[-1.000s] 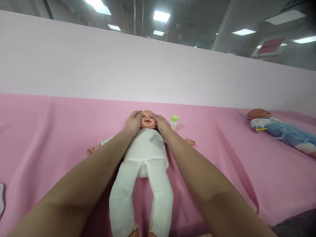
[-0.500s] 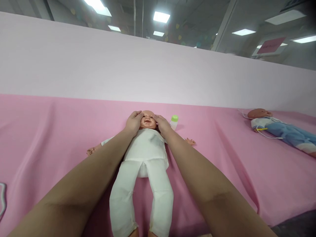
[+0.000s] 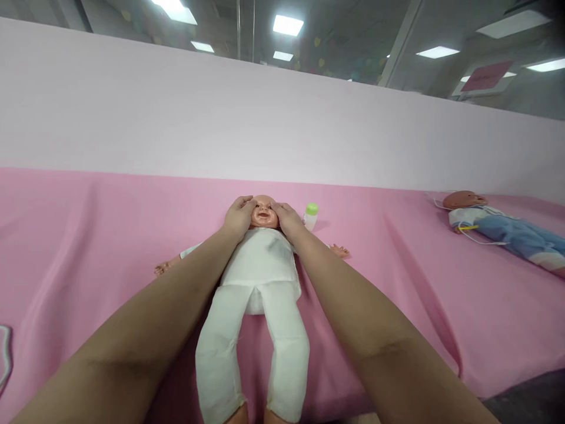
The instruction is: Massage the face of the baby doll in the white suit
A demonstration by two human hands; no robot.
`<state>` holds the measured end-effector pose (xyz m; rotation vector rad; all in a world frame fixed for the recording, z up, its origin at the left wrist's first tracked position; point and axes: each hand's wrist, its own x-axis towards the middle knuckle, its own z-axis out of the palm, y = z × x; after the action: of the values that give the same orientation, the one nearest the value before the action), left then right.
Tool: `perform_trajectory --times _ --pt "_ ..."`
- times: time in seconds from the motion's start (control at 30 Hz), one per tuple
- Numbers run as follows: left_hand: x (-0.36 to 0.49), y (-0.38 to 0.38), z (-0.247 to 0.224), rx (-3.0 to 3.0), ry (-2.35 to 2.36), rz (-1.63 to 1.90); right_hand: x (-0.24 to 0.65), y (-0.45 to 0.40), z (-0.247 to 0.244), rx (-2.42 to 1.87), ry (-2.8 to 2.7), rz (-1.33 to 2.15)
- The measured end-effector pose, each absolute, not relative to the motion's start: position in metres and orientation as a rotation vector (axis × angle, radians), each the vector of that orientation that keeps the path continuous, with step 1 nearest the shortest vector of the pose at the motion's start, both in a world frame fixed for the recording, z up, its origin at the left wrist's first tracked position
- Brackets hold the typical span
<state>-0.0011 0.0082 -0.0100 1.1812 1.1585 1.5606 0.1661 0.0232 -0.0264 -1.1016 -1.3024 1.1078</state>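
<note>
A baby doll (image 3: 260, 259) with a white cloth body and legs lies on its back, head away from me. Its smooth plastic head is between my two hands. My left hand (image 3: 239, 218) cups the left side of the head, fingertips near the brow. On the opposite side, my right hand (image 3: 288, 219) curves around the head in the same way, its fingertips at the temple. The undersides of both hands are hidden. Just right of my right hand stands a small clear bottle with a green cap (image 3: 311, 217). The doll's arms stretch out beneath my forearms.
Pink cloth (image 3: 379, 288) covers the table up to a white wall (image 3: 265, 123) with glass above. Another doll in blue clothes (image 3: 507, 232) lies at the right with thin white tubing around it. A pale curved object (image 3: 5, 356) shows at the left edge.
Almost nothing differs. The whole view has shifted very slightly, and my hands remain at the sides of the doll's head.
</note>
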Motion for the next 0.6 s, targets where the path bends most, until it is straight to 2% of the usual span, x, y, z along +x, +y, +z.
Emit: perform_trajectory --times 0.6 --pt "-0.001 0.007 -0.011 1.176 1.141 1.569 0.166 0.032 -0.035 -0.985 -1.233 1.179"
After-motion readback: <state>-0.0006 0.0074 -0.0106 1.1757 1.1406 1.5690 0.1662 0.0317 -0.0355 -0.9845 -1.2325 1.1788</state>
